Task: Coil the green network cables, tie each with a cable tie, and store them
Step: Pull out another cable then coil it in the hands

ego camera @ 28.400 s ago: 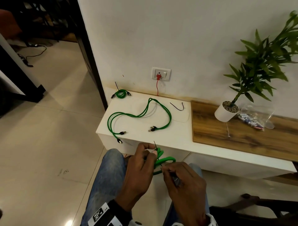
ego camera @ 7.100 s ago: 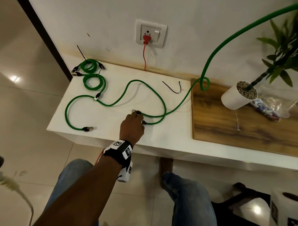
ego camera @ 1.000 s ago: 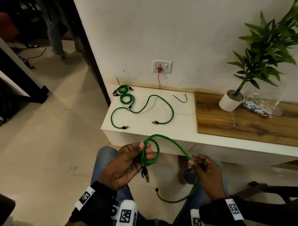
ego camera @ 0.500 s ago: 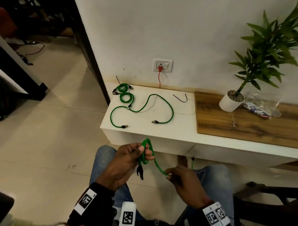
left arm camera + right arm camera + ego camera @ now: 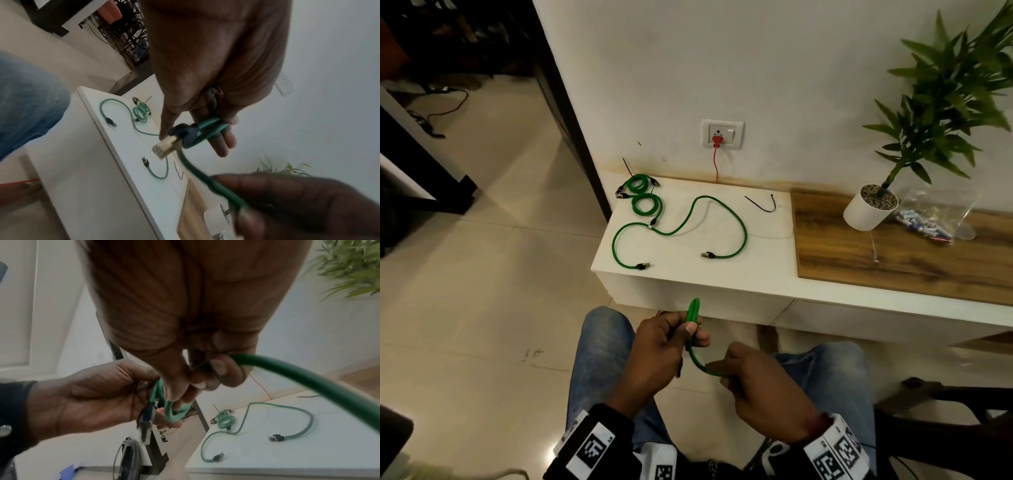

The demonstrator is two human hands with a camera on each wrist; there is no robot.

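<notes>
I hold a green network cable [image 5: 693, 346] over my lap. My left hand [image 5: 693, 334] grips its small upright coil [image 5: 207, 129] between thumb and fingers, and the plug [image 5: 164, 147] hangs below. My right hand [image 5: 719, 371] pinches the free length [image 5: 308, 378] just right of the coil. On the white cabinet [image 5: 722, 277] lies a loose green cable [image 5: 736, 222]. Two tied coils [image 5: 638, 183] [image 5: 647, 205] sit at its back left corner. A black cable tie [image 5: 763, 205] lies near the wall.
A wooden top [image 5: 893, 253] to the right carries a potted plant [image 5: 869, 209] and a plastic bag [image 5: 931, 222]. A wall socket [image 5: 722, 134] has a red lead plugged in. My knees in jeans are below the hands. A dark doorway opens to the left.
The wide loop seen a second ago has been drawn into a narrow coil in my left hand. My right hand has slid along the cable, closer to the left hand.
</notes>
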